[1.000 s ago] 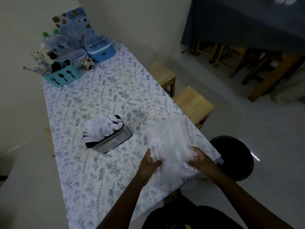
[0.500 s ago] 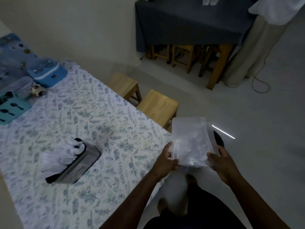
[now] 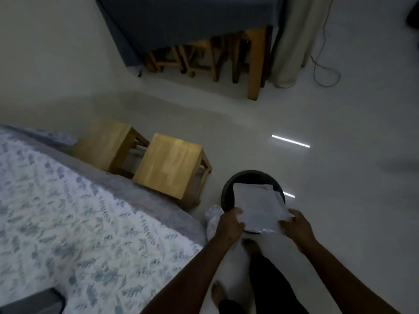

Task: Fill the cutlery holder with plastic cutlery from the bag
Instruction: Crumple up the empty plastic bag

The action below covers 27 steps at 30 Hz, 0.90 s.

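Plastic bag [image 3: 258, 207]: clear, flattened, held over black round bin [image 3: 226, 189] on floor, beside floral-cloth table [image 3: 68, 223]. Left hand [image 3: 230, 223]: fingers curled round near-left corner. Right hand [image 3: 294, 227]: thumb and fingers pinching near-right corner. Bag stretched between both hands.
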Available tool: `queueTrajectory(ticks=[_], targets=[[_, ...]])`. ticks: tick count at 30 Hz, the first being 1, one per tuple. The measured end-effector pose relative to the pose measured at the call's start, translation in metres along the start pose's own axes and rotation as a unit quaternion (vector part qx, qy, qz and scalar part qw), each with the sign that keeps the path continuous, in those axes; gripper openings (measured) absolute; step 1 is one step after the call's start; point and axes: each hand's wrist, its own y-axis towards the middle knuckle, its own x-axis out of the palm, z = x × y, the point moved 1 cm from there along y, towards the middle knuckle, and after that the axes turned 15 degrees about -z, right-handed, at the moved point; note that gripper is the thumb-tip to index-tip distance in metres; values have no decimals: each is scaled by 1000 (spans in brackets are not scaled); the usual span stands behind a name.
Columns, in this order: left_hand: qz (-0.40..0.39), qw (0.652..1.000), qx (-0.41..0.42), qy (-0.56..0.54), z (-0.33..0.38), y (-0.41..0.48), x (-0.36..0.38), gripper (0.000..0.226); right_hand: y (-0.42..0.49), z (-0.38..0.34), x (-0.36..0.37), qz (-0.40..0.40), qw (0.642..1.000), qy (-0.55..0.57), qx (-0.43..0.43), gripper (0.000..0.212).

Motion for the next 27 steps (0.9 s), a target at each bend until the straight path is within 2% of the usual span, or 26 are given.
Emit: queueTrajectory(ticks=[5,9,13,15,17,19,23,27], targets=[[-65,996,-51,20,-21,84,20,43,74,29,-17,10,992,-100,75,50],[-75,994,-78,17,-50,138,35,43,129,54,-13,-14,979,-192,71,32],[-95,988,-120,29,-85,186,55,44,183,92,-4,-23,972,-221,73,39],[-91,987,-127,21,-95,210,60,53,207,109,2,-26,971,-226,73,35],[-94,982,-151,65,-107,228,63,44,229,127,9,-40,963,-251,87,27],[-103,978,-152,98,-122,247,70,44,247,137,16,-48,951,-290,91,20],[-122,957,-160,208,-148,280,83,46,281,159,27,-50,926,-360,103,27],[-124,926,-164,316,-172,306,90,40,307,175,33,-93,856,-491,137,30]])
